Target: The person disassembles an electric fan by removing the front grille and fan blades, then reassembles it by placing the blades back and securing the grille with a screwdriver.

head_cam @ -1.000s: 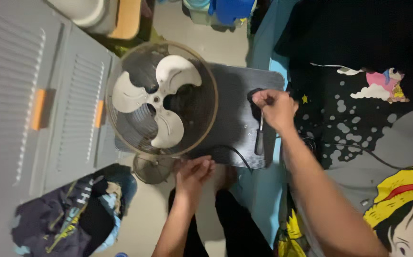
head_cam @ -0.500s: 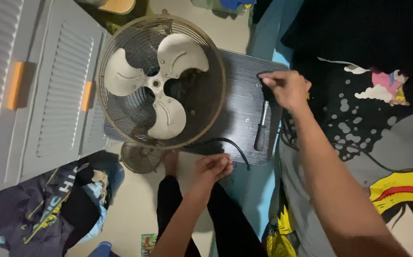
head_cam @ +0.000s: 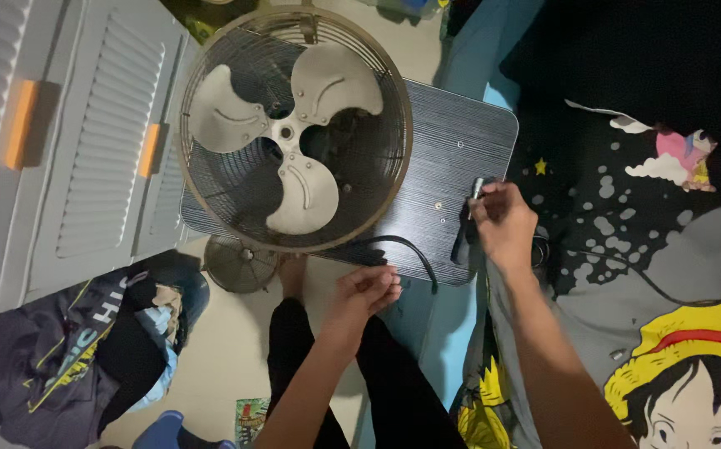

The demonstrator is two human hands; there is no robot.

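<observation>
I see fan [head_cam: 294, 133] lying face-up on dark surface [head_cam: 460, 150]. My right hand [head_cam: 503, 223] clenched on screwdriver [head_cam: 467, 226]; left hand [head_cam: 366, 293] pinching black cord [head_cam: 402, 248]. Grille looks light, springy; safer holding rim.

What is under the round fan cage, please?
The fan cage lies on a dark ribbed board. Through its wires the three pale blades show. The board part beneath the cage is mostly hidden; a black cord emerges from its lower edge.
</observation>
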